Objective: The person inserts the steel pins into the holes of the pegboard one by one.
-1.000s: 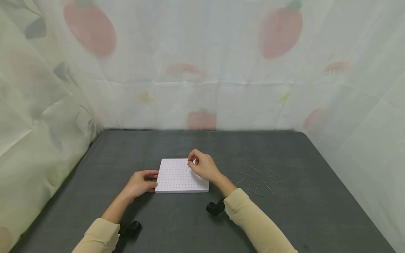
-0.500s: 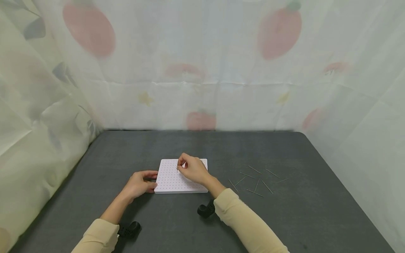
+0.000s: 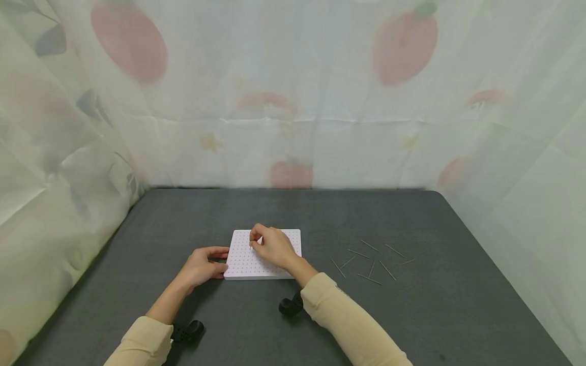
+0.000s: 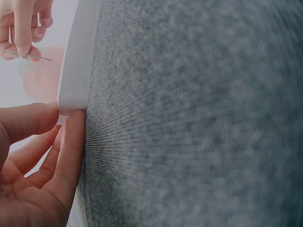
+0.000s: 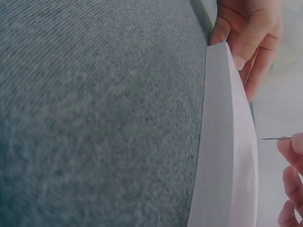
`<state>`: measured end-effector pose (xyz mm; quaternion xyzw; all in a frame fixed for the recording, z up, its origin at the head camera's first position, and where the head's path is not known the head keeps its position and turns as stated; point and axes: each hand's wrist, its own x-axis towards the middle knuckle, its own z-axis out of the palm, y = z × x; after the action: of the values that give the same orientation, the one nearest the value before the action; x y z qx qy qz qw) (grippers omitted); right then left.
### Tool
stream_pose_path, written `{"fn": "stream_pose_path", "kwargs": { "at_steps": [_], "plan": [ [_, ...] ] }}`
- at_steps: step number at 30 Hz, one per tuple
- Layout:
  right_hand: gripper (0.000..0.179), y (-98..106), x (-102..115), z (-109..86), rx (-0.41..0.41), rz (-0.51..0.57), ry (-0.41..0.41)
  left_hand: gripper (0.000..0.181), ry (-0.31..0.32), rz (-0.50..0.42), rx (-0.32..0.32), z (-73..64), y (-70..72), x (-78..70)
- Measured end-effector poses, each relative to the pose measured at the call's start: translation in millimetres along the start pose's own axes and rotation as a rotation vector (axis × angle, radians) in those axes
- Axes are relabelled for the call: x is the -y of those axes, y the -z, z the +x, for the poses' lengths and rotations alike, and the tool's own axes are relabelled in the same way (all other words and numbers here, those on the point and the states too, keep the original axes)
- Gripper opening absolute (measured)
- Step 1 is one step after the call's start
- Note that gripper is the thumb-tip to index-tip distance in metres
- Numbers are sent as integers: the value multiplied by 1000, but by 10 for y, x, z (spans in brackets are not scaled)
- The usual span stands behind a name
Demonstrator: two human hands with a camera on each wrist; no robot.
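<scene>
A white square board point(image 3: 242, 265) with rows of small dot-like holes lies flat on the dark table. My left hand point(image 3: 199, 265) grips its left edge; in the left wrist view the thumb point(image 4: 33, 120) is on the board's upper face, with a finger against its side. Over the left-middle of the board, my right hand point(image 3: 273, 247) pinches a thin metal pin point(image 5: 272, 138) between thumb and index finger. The pin's tip points down toward the board, and in the right wrist view a gap shows between tip and surface.
Several loose thin metal pins point(image 3: 387, 270) lie scattered on the dark table point(image 3: 439, 315) to the right of the board. Patterned curtains point(image 3: 348, 152) hang behind the table and along both sides. A black wrist device point(image 3: 188, 331) sits by each sleeve.
My right hand has moved left across the board with the pin, from its right half to its left-middle. A loose pin formerly behind the right forearm now shows. The left hand stays put.
</scene>
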<state>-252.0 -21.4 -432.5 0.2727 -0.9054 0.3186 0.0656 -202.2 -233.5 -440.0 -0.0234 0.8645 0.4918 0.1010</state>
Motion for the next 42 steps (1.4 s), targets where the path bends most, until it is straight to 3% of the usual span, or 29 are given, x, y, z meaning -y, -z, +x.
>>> {"fn": "stream_pose_path", "kwargs": {
  "at_steps": [30,42],
  "plan": [
    [5,-111,-1,5,15,-82,36,51,-1,-18,14,6,13,15],
    [13,81,14,-26,94,-66,19,52,10,-10,6,15,7,17]
  ]
}}
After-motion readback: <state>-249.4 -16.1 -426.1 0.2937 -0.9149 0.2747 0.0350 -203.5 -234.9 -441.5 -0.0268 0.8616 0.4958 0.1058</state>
